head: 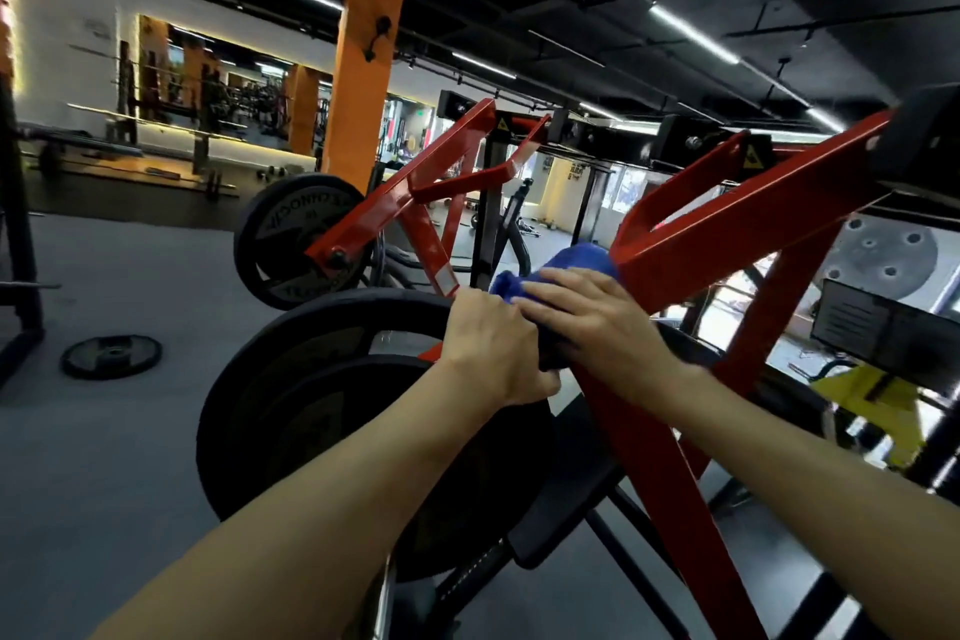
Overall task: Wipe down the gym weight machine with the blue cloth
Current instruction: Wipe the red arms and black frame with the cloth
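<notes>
Cloth (pixel 556 268) under the hands is solid blue. Machine (pixel 727 218) beside the grip is glossy red, and the plates (pixel 322 379) below it black. Pillar (pixel 363 78) well beyond is orange.

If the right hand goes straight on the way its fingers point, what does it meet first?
Probably the left hand: the right hand, lying on the blue cloth, points left toward it. Depth is unclear.

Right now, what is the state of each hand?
Left hand: curled round the machine's part; what exactly, cannot tell.
Right hand: open, pressing the blue cloth.
</notes>
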